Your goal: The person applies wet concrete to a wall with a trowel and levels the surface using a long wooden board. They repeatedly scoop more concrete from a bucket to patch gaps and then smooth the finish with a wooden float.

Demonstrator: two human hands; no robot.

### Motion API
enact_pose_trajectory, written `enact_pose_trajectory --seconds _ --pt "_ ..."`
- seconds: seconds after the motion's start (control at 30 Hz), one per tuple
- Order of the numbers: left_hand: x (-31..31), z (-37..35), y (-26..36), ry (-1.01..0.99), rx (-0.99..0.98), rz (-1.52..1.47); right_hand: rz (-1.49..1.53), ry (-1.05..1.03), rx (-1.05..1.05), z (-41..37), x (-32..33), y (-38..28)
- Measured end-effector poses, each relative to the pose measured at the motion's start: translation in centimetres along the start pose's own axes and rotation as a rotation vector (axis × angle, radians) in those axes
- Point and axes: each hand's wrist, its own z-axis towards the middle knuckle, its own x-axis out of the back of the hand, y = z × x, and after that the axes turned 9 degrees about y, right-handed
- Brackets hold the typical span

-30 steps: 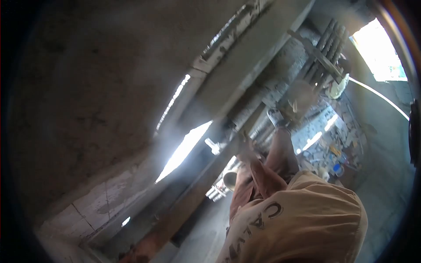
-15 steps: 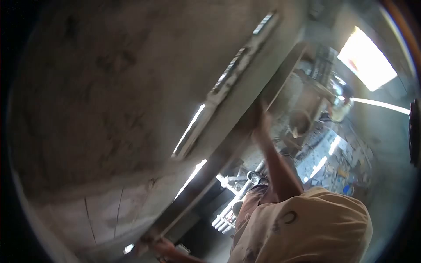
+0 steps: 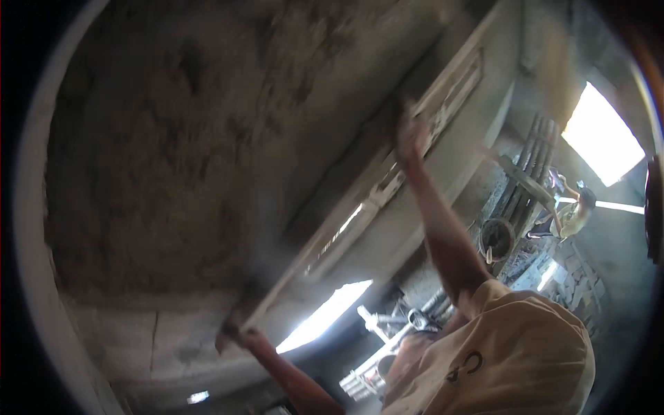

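Both of my hands grip a long straight board [image 3: 337, 197], which runs diagonally against a rough brown wall surface [image 3: 173, 152]. My left hand [image 3: 238, 337] is closed around the board's lower end. Farther up its length, my right hand [image 3: 413, 135] wraps the edge, with the arm stretched out. The board's dark face lies toward the brown surface, and a paler narrow edge faces my body. Its far end is blurred near the top of the view.
A bright slit [image 3: 325, 315] shows below the board. To the right are a round tub [image 3: 496, 240], stacked poles [image 3: 536, 159] and a bright window opening [image 3: 605, 135]. Another person [image 3: 571, 218] is in the background. White pipes [image 3: 360, 384] lie near my body.
The board has moved up and left in the view, over the brown surface, with both hands still on it. The slotted strip that was beyond it now appears on its near side.
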Motion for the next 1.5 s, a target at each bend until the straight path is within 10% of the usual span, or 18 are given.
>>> enact_pose_trajectory --seconds 0.07,0.1,0.17,0.2,0.23,0.3,0.4,0.63,0.7,0.8,0.87,1.03,1.2,1.27,1.37,1.4,1.43,1.5 --pt "1.2 -2.4 -3.8 0.094 -0.016 0.154 0.140 -0.051 0.049 -2.9 -0.7 1.2" --pt "1.2 -3.9 -6.2 0.149 0.306 -0.029 0.164 -0.023 0.229 -4.2 -1.1 2.1" --pt "1.6 -5.8 -10.5 0.165 0.206 0.042 0.097 0.025 0.414 -6.5 -1.3 2.7" --pt "2.4 -6.1 -12.6 0.134 -0.219 0.299 0.008 0.041 0.419 -7.6 -1.2 2.3" --pt "2.9 -7.0 -16.2 0.206 0.375 -0.029 0.008 -0.013 0.164 -8.9 -0.7 -0.2" --pt "4.2 -4.9 -13.1 0.119 -0.124 0.278 0.119 -0.047 -0.016 -8.0 -0.7 -4.8" --pt "3.3 6.7 -4.2 0.630 1.414 -0.793 0.373 -0.029 0.067 -4.1 -2.3 -11.4" --pt "3.5 22.9 18.7 0.451 1.263 -0.831 0.151 0.111 0.152 13.3 -5.8 -21.7" --pt "4.5 22.0 16.9 0.440 1.225 -0.814 0.316 -0.068 -0.297 12.1 -2.5 -25.6" --pt "4.4 17.9 9.1 0.418 1.120 -0.852 0.187 -0.029 0.230 10.3 -6.7 -17.4" --pt "6.8 15.1 2.1 0.457 1.138 -0.820 0.115 -0.177 -0.129 0.8 -4.0 -19.0" --pt "9.6 12.9 -5.3 0.606 1.232 -0.686 0.236 -0.191 -0.182 -7.7 -3.6 -19.9" --pt "7.5 21.3 0.7 0.370 0.701 -0.381 -0.163 0.375 0.711 6.0 -10.3 -25.5" --pt "7.4 24.9 4.4 0.382 0.927 -0.693 0.088 -0.232 0.032 8.3 -5.2 -31.7" --pt "9.0 26.9 12.3 0.359 1.133 -0.797 0.125 0.020 0.057 9.1 -7.8 -29.9" --pt "11.2 26.2 9.9 0.030 1.191 -0.919 0.305 0.035 0.144 8.7 -7.9 -29.2" --pt "10.4 25.7 12.8 0.284 1.303 -0.441 0.600 0.029 0.251 11.7 -11.9 -26.3" --pt "10.7 23.1 13.3 0.202 0.662 -0.057 0.680 0.024 0.041 12.0 -11.6 -28.1"
